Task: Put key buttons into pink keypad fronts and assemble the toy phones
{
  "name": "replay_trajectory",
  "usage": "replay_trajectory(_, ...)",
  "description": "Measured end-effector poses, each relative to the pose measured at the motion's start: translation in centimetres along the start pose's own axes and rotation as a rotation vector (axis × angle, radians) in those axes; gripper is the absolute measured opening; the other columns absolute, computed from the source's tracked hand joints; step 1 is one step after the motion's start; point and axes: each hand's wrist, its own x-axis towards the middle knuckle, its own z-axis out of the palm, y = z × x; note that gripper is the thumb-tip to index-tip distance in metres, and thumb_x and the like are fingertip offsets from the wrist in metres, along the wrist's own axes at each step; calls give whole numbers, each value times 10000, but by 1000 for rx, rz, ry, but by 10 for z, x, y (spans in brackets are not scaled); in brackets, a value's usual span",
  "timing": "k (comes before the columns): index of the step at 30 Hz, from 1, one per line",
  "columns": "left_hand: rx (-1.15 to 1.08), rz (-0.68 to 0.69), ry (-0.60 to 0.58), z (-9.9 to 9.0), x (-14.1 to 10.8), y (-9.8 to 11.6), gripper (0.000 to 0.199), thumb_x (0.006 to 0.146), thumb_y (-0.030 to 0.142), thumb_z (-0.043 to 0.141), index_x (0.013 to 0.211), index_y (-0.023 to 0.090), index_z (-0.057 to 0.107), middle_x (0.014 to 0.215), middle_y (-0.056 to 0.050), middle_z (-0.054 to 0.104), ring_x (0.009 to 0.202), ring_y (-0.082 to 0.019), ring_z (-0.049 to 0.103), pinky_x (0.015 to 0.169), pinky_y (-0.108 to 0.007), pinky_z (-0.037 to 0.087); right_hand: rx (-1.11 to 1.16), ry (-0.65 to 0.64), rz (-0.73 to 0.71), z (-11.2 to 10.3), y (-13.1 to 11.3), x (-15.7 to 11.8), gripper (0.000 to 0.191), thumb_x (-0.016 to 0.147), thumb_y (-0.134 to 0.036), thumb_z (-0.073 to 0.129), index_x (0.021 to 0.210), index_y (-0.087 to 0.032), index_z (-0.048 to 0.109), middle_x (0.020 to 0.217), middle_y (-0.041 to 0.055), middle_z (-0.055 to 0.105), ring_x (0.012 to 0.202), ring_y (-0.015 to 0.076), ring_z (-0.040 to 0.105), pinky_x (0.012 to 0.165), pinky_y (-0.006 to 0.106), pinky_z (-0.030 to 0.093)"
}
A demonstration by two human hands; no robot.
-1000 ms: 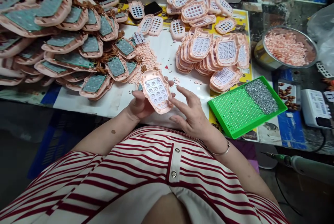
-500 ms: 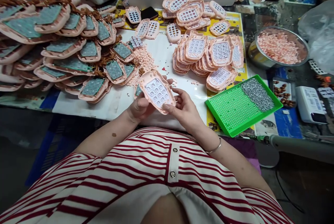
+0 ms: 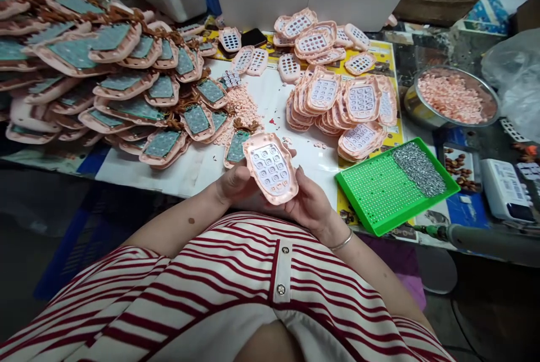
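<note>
A pink plastic toy shell [image 3: 270,168] with a whitish rubber keypad set in it is held low over the table edge, its inner side facing up. My left hand [image 3: 236,182] grips its left side, thumb at the edge and fingers hidden underneath. On the other side my right hand [image 3: 310,200] supports the lower right edge with its fingers, the thumb raised off the face. Just behind the shell lies a pink half with a green circuit board [image 3: 237,147]. Small pink buttons [image 3: 244,104] are heaped beyond it.
Shells with green boards [image 3: 113,86] are piled high at the left. Keypad-filled shells [image 3: 324,92] are stacked at centre right. A green tray [image 3: 375,199] of small metal screws, a steel bowl [image 3: 453,89] of pink pieces and a white device [image 3: 506,190] stand to the right.
The shell has come closer to my body and turned more upright. My right thumb has lifted off its lower face. The view has tilted slightly, shifting the table downward.
</note>
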Motion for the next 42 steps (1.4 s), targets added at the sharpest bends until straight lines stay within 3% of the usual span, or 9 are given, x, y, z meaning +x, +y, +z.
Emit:
replay_trajectory(4,-42,-168,-79,5,-2,1,1031,483,705,853,1296,130,588,857,-121,734,509,-152,613,439,-244,482,15,-131,31,-3,11,-4,664,740,-674,726,1244,-270,572,1120,44,719,957,234,722,851,424,595)
replay_trajectory(9,-3,-160,-166,15,-4,0,790,643,698,776,1157,113,644,421,93,385,300,-73,387,336,-185,348,20,-153,-24,-4,21,0,813,567,-699,830,1199,-235,617,1100,72,733,1006,275,716,928,452,570)
replay_trajectory(12,314,58,14,7,-5,5,841,691,777,672,1271,174,594,722,-25,639,529,-126,584,524,-251,516,27,-138,-77,-6,18,0,782,546,-643,864,1170,-232,635,1066,73,747,938,266,731,794,393,615)
replay_trajectory(15,1006,373,485,-12,-9,16,860,720,689,719,1379,174,516,1307,-171,595,1097,-261,625,958,-389,515,21,-108,-156,-11,11,-2,693,584,-553,878,1167,-255,652,1131,57,737,909,221,735,760,328,612)
replay_trajectory(18,1665,293,709,-29,-12,25,1024,718,650,727,1499,87,376,1489,-248,448,1378,-391,419,1150,-522,321,-9,-60,-216,-16,6,-3,635,622,-515,869,1166,-265,660,1213,59,712,929,210,728,821,344,601)
replay_trajectory(21,1904,102,705,-38,-10,25,1064,745,598,710,1565,99,252,1541,-230,405,1405,-421,389,1150,-566,291,-35,-49,-214,-20,6,-1,639,645,-516,856,1193,-266,645,1243,70,701,945,215,722,832,359,596)
replay_trajectory(30,1764,342,765,-54,2,2,1022,757,373,680,1560,33,149,1337,-241,569,1281,-330,521,1148,-482,330,-104,-4,-340,-15,-8,11,555,663,-426,867,1144,-261,643,1189,39,719,991,201,707,991,425,543)
replay_trajectory(34,1732,460,647,-38,0,-3,1066,732,344,707,1576,104,102,1276,-190,579,1212,-314,539,1095,-478,390,-176,12,-459,-9,-17,26,593,626,-430,887,1134,-256,634,1174,47,731,1092,241,688,1057,456,499)
replay_trajectory(42,1658,436,374,4,2,-6,1023,778,362,708,1589,152,120,1330,-188,521,1256,-311,488,1109,-493,374,-157,84,-587,-7,-30,37,513,661,-426,869,1101,-295,639,1198,-2,726,1177,208,646,1094,425,478)
